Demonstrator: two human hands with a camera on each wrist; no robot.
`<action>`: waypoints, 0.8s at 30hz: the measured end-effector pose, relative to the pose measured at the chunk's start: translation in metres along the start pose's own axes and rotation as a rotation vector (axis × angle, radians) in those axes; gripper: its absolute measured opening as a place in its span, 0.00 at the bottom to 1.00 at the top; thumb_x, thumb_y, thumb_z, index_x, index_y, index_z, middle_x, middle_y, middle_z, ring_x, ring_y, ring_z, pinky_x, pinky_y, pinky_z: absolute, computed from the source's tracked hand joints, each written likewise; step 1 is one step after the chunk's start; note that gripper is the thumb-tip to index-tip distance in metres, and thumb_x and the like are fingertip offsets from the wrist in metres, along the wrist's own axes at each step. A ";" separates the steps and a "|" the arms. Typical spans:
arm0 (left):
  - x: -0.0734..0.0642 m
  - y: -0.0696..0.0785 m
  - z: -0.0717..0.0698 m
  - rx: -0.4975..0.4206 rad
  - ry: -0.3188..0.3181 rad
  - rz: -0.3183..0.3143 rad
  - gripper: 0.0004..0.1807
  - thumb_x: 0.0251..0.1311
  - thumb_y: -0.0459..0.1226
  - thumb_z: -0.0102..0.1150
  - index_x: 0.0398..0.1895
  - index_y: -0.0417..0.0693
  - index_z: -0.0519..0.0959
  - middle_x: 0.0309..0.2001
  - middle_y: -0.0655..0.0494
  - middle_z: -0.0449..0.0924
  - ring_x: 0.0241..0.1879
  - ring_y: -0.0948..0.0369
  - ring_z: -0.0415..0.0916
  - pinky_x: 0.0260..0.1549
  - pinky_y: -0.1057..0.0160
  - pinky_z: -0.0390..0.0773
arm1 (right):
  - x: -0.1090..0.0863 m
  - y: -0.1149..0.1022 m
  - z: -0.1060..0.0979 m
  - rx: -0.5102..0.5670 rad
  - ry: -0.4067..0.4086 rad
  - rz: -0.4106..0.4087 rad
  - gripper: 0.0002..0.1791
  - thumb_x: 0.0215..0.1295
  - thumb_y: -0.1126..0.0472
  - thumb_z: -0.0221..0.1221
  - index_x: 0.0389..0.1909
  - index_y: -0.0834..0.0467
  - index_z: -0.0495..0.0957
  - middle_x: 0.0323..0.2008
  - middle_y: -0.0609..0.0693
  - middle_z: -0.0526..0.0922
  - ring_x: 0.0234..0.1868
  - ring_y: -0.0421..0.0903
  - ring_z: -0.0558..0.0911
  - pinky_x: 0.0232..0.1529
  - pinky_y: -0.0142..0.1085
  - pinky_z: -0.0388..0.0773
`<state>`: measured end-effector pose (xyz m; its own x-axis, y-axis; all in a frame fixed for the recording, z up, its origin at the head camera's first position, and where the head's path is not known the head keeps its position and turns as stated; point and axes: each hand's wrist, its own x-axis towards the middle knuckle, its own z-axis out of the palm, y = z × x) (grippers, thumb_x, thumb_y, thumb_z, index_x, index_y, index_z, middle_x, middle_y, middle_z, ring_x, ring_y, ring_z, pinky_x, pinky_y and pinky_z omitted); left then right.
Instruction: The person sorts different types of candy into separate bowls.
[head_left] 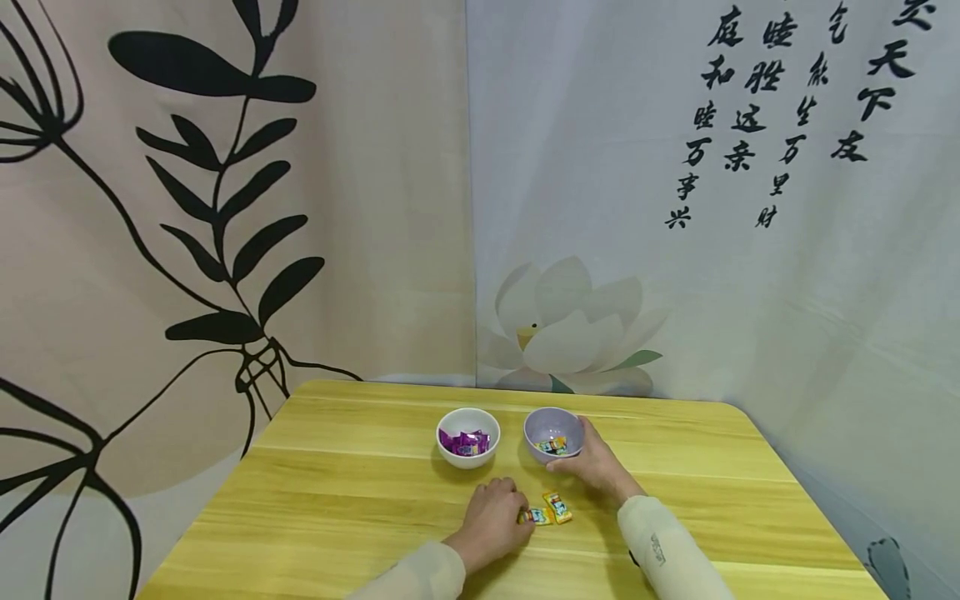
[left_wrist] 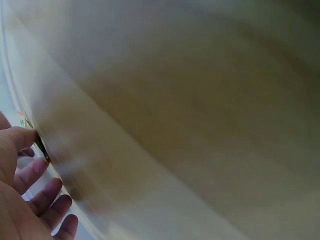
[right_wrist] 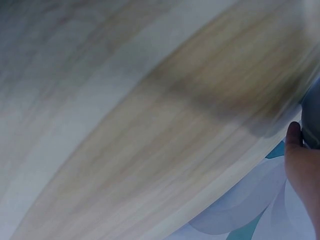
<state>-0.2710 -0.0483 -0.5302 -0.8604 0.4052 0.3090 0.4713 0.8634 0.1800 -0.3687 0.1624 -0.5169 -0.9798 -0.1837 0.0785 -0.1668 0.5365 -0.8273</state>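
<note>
My left hand (head_left: 492, 517) is low over the table, fingertips at a yellow-wrapped candy (head_left: 539, 516). Between its thumb and forefinger, the left wrist view shows the dark edge of a wrapper (left_wrist: 41, 145); the other fingers are loosely bent. A second yellow candy (head_left: 557, 507) lies just to the right. My right hand (head_left: 597, 464) grips a small purple bowl (head_left: 538, 414) by its right side, thumb at the front. Several yellow-wrapped candies (head_left: 553, 445) lie inside that bowl. In the right wrist view, only part of the bowl (right_wrist: 312, 115) shows beside a finger.
Left of the purple bowl stands a white bowl (head_left: 447, 450) holding several purple-wrapped candies (head_left: 465, 442). Both bowls are toward the back of the wood-grain table (head_left: 337, 467). A printed cloth (head_left: 390, 208) with plants, a lotus and characters hangs behind it.
</note>
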 end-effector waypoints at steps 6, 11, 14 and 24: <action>0.000 -0.006 -0.002 -0.031 -0.005 0.005 0.10 0.49 0.47 0.71 0.28 0.52 0.86 0.28 0.64 0.72 0.31 0.64 0.68 0.33 0.63 0.69 | 0.001 0.001 0.001 -0.011 0.001 0.012 0.65 0.43 0.54 0.80 0.74 0.68 0.47 0.66 0.68 0.65 0.66 0.64 0.67 0.67 0.58 0.60; 0.000 -0.011 -0.002 -0.043 0.018 -0.006 0.09 0.47 0.47 0.71 0.27 0.54 0.85 0.28 0.66 0.71 0.31 0.65 0.68 0.34 0.64 0.69 | 0.000 0.001 0.001 -0.008 0.003 0.004 0.64 0.43 0.56 0.80 0.74 0.68 0.47 0.66 0.68 0.65 0.66 0.64 0.67 0.67 0.58 0.60; 0.000 -0.013 -0.005 -0.061 0.033 -0.011 0.08 0.46 0.46 0.71 0.26 0.54 0.85 0.28 0.66 0.71 0.31 0.65 0.68 0.34 0.64 0.68 | 0.000 0.001 0.001 -0.008 0.004 -0.002 0.64 0.43 0.56 0.80 0.74 0.68 0.47 0.66 0.68 0.65 0.66 0.64 0.67 0.67 0.58 0.61; 0.006 -0.017 -0.015 -0.099 0.064 -0.050 0.09 0.48 0.47 0.70 0.27 0.53 0.85 0.30 0.65 0.75 0.34 0.63 0.71 0.42 0.58 0.73 | 0.000 0.000 0.000 -0.004 0.003 -0.005 0.64 0.43 0.55 0.80 0.74 0.68 0.48 0.66 0.68 0.65 0.66 0.64 0.67 0.67 0.58 0.60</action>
<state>-0.2808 -0.0652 -0.5170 -0.8704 0.3399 0.3562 0.4481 0.8468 0.2867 -0.3682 0.1621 -0.5169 -0.9792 -0.1844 0.0845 -0.1726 0.5388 -0.8246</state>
